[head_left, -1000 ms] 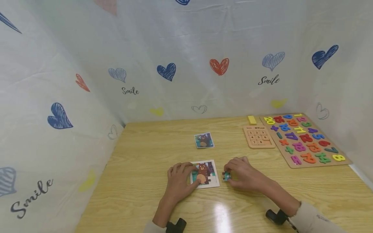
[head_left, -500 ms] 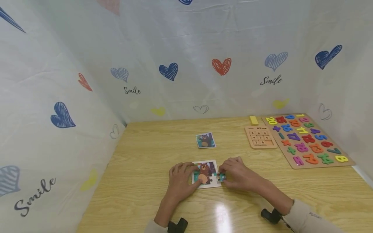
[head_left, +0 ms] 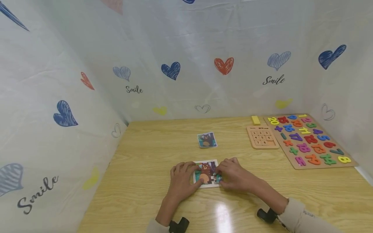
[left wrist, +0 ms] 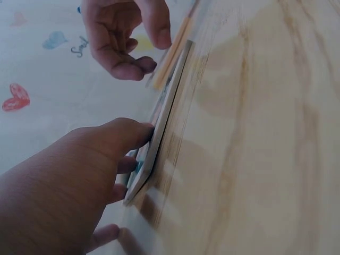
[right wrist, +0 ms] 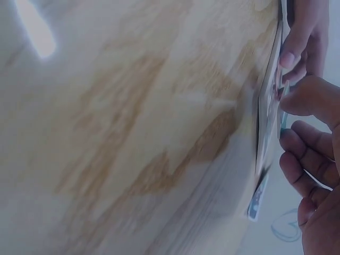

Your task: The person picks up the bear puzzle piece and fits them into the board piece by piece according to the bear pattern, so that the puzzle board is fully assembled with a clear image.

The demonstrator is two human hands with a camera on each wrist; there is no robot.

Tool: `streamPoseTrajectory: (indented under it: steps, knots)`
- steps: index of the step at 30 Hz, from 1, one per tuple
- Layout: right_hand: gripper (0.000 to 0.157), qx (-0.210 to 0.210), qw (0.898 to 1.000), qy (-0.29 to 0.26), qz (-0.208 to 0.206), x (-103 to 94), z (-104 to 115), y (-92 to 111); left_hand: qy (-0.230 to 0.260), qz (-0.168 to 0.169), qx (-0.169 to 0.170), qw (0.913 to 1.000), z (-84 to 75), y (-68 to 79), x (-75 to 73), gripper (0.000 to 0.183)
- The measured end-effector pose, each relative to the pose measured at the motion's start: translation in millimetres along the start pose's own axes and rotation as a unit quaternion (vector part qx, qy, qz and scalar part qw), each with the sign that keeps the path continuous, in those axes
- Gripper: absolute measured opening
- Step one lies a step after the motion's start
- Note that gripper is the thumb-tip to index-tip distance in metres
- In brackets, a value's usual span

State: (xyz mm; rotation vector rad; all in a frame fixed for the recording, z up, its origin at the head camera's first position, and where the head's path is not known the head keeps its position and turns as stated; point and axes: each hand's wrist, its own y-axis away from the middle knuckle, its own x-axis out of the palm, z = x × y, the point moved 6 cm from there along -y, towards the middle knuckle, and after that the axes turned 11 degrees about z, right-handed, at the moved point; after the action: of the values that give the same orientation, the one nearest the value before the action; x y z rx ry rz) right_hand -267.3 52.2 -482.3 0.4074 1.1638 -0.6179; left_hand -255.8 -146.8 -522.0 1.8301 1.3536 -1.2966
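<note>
A small bear jigsaw puzzle (head_left: pixel 206 178) in a white-rimmed tray lies flat on the wooden table, its thin edge showing in the left wrist view. My left hand (head_left: pixel 182 181) rests over its left side, thumb and fingertips pressing on the picture from above. Between the thumb and fingers of my right hand (head_left: pixel 236 174) I pinch a teal puzzle piece (right wrist: pixel 283 119). In the head view that piece overlaps the lower right part of the tray; the right wrist view shows it tilted close over the board.
Behind the puzzle lies a bear picture card (head_left: pixel 207 140). At the back right are a wooden number slide puzzle (head_left: pixel 263 145), a yellow block (head_left: pixel 255 120) and a board of coloured numbers (head_left: pixel 297 163). Printed white curtains (head_left: pixel 186 42) enclose the table.
My right hand has moved left, bringing the teal puzzle piece from beside the tray to over its lower right part. My left hand stays on the puzzle.
</note>
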Motion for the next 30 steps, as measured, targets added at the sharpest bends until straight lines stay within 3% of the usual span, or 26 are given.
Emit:
streamPoseTrajectory:
  steps: [8, 22, 30]
  knots:
    - [0.030, -0.009, 1.000, 0.018, 0.003, 5.3, 1.7, -5.6, -0.003, 0.023, -0.013, 0.9996, -0.1, -0.4, 0.9, 0.043]
    - [0.020, -0.023, 0.998, 0.058, 0.011, 7.1, 4.7, -7.9, -0.012, 0.027, -0.013, 0.9995, -1.0, -2.6, 1.4, 0.041]
    - [0.012, -0.085, 0.991, 0.098, -0.031, 5.7, 12.4, -2.7, -0.009, 0.021, -0.012, 0.9997, -3.0, -0.7, -2.9, 0.041]
